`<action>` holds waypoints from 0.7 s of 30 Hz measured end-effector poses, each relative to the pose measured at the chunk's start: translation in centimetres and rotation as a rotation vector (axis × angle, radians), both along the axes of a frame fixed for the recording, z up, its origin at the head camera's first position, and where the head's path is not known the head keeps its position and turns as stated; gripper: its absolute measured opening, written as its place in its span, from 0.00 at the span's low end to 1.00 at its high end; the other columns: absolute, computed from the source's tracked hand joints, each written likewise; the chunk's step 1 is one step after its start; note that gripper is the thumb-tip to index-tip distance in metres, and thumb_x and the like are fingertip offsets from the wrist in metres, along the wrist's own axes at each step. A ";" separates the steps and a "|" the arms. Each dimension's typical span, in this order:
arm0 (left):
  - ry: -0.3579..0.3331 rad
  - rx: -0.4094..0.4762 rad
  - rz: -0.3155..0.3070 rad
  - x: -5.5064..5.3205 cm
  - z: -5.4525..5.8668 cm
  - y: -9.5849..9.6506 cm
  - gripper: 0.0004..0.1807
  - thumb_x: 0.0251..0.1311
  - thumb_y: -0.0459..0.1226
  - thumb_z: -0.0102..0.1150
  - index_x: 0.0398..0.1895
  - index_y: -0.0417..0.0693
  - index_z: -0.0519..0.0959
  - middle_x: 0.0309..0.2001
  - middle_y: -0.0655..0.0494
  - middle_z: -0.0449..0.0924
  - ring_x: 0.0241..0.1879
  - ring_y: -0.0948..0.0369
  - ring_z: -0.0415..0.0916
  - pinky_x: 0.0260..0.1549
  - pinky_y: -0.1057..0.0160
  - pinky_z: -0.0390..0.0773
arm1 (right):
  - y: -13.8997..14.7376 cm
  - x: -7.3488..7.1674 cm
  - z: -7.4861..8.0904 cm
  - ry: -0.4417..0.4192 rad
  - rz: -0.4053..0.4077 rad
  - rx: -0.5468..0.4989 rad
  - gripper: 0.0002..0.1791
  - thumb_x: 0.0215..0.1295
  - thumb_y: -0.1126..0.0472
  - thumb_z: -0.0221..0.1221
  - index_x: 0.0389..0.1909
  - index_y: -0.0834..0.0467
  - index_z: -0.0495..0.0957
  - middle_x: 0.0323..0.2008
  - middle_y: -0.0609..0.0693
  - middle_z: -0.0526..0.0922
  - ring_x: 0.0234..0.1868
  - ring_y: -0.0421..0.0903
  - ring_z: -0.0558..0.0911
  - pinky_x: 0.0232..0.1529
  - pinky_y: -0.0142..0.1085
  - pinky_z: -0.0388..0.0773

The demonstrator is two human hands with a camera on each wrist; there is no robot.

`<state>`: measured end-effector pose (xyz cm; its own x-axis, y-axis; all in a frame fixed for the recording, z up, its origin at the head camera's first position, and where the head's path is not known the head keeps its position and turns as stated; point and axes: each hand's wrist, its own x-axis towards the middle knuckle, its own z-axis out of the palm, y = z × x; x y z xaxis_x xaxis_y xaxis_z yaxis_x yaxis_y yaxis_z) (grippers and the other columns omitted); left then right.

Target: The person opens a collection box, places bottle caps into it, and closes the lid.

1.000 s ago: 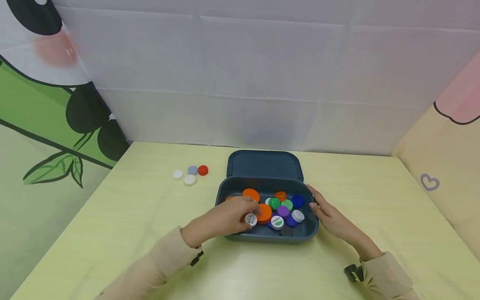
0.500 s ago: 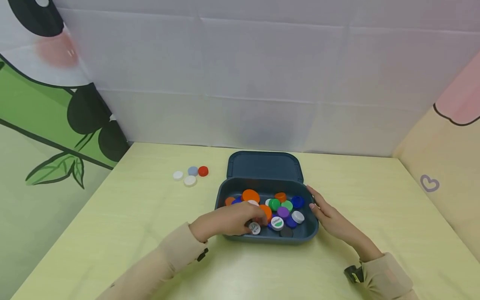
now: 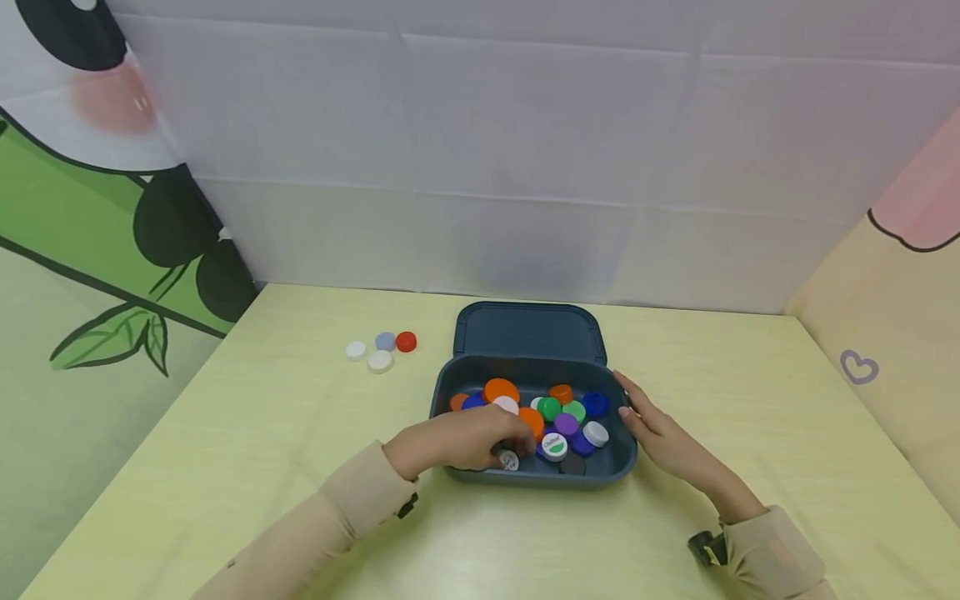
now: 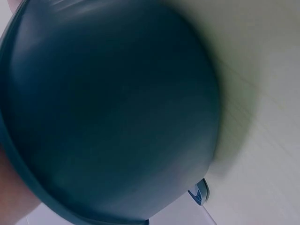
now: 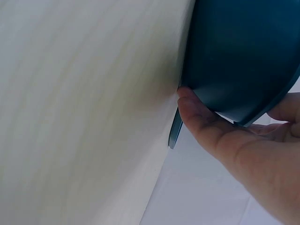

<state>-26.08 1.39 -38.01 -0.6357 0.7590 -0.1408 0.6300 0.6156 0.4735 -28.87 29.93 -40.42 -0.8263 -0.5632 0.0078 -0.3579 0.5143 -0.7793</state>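
A dark blue lidded box stands on the table with its lid folded back, holding many bottle caps of mixed colours. My left hand reaches over the near-left rim, fingers curled down among the caps. It pinches a patterned white bottle cap low at the front wall; its fingertips are partly hidden. The left wrist view shows mostly the outer wall. My right hand grips the box's right side, thumb near the rim and fingers against the outer wall.
Left of the box lie white caps, a pale blue cap and a red cap on the light wooden table. A white sheet hangs behind, and a printed side wall borders the right.
My left hand has moved slightly right and down into the box with the patterned white cap, uncovering blue and pale caps behind it. The right hand has kept its place.
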 end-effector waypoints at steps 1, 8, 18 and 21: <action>0.000 0.002 -0.001 0.0 0.0 0.0 0.16 0.51 0.28 0.62 0.45 0.48 0.78 0.39 0.59 0.80 0.37 0.67 0.74 0.43 0.75 0.75 | 0.0 0.0 0.0 0.000 0.001 -0.002 0.30 0.73 0.56 0.37 0.71 0.59 0.40 0.70 0.67 0.44 0.68 0.68 0.46 0.63 0.63 0.48; -0.032 0.073 0.014 0.0 0.1 -0.7 0.13 0.54 0.31 0.60 0.44 0.47 0.78 0.40 0.59 0.80 0.38 0.66 0.75 0.43 0.73 0.76 | -0.1 0.1 0.1 0.001 0.003 -0.002 0.30 0.73 0.57 0.37 0.71 0.60 0.40 0.70 0.67 0.44 0.68 0.68 0.46 0.63 0.63 0.48; -0.072 0.268 0.111 -0.5 1.7 -3.5 0.16 0.54 0.34 0.60 0.48 0.45 0.76 0.47 0.53 0.78 0.46 0.56 0.75 0.46 0.60 0.78 | -0.1 0.0 -0.1 0.006 0.007 -0.007 0.30 0.73 0.57 0.36 0.71 0.60 0.40 0.69 0.67 0.44 0.68 0.68 0.46 0.63 0.63 0.48; -0.053 0.306 0.172 -0.9 2.2 -4.8 0.17 0.55 0.35 0.61 0.49 0.46 0.75 0.48 0.53 0.77 0.47 0.55 0.74 0.46 0.56 0.77 | -0.1 -0.1 -0.1 0.013 0.006 -0.004 0.30 0.73 0.57 0.36 0.71 0.60 0.41 0.69 0.67 0.45 0.68 0.68 0.47 0.63 0.63 0.48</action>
<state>-26.97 -3.44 -35.77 -0.7558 0.6535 0.0404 0.4993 0.5353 0.6814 -28.93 29.85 -40.49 -0.8228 -0.5679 0.0207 -0.3711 0.5093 -0.7765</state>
